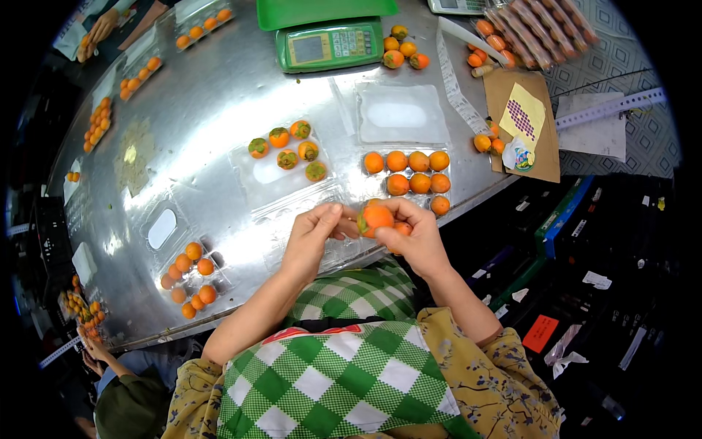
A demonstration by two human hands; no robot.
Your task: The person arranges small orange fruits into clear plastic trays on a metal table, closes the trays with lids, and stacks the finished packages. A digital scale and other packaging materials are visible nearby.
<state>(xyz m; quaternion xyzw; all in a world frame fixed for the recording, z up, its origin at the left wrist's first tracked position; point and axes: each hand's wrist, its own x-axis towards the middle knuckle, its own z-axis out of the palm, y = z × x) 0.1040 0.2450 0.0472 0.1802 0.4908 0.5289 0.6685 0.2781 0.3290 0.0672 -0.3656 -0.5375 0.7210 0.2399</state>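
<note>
My right hand (419, 236) holds an orange persimmon (377, 217) between thumb and fingers, its green calyx facing left. My left hand (315, 233) is close beside that calyx, thumb and fingers drawn together; whether anything is pinched there is not visible. Just beyond my right hand, a clear plastic tray (378, 186) contains several persimmons in rows. Another clear tray (334, 255) with moulded cups lies under my hands, partly hidden by them. Farther up, several persimmons with green calyxes (287, 159) rest on a clear lid (249, 175).
A green digital scale (329, 49) stands at the far side, with loose persimmons (407, 49) beside it. Cardboard (526, 159) holds a sticker sheet (524, 118). Stacked packs (540, 33) lie at far right. Another tray of persimmons (189, 280) sits left. Other people's hands (98, 33) show at the left.
</note>
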